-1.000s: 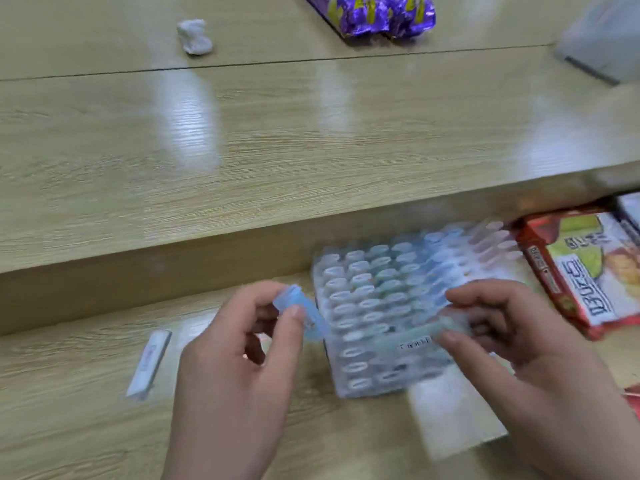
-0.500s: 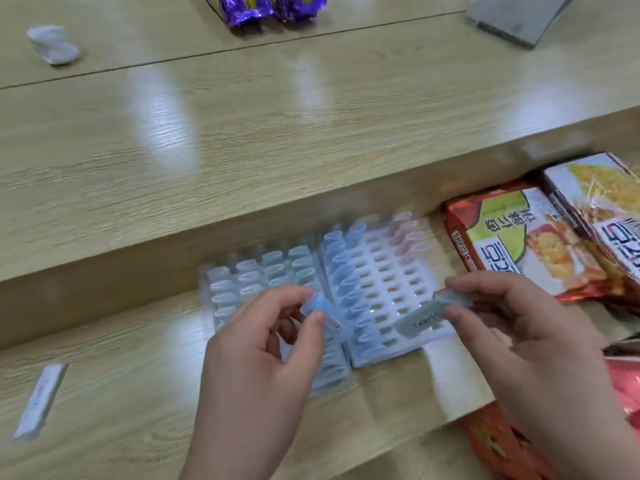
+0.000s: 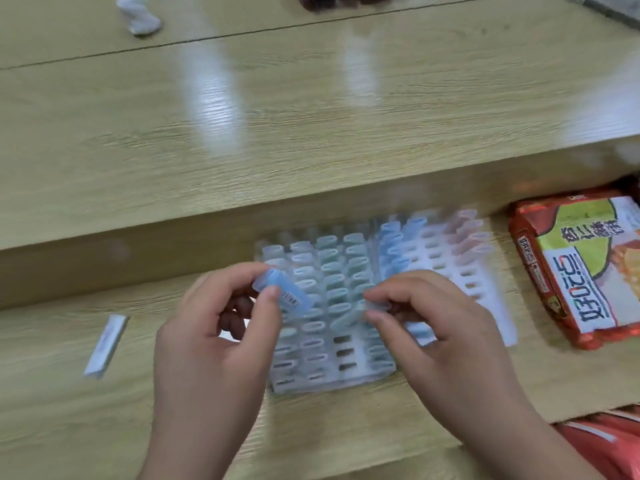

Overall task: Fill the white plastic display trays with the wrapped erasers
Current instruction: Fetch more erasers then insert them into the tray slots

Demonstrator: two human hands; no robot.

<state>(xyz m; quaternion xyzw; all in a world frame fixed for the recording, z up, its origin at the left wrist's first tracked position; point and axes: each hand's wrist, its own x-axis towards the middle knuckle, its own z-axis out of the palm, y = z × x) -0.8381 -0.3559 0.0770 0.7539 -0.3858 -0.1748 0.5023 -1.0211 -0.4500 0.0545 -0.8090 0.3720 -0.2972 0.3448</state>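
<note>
Two erasers [image 3: 287, 296], one per hand [image 3: 211, 344].

A pale wood-grain tabletop [image 3: 311, 133] fills the upper part of the view, glossy with streaks of reflected light, and a thin dark seam crosses it near the far edge. A lower wood-grain shelf [image 3: 52, 410] runs below its front edge. A crumpled white scrap [image 3: 139, 14] lies on the tabletop at the far left. A red and green printed snack packet [image 3: 581, 268] lies flat on the shelf at the right. An orange-red plastic bag [image 3: 609, 445] shows at the bottom right corner.
</note>
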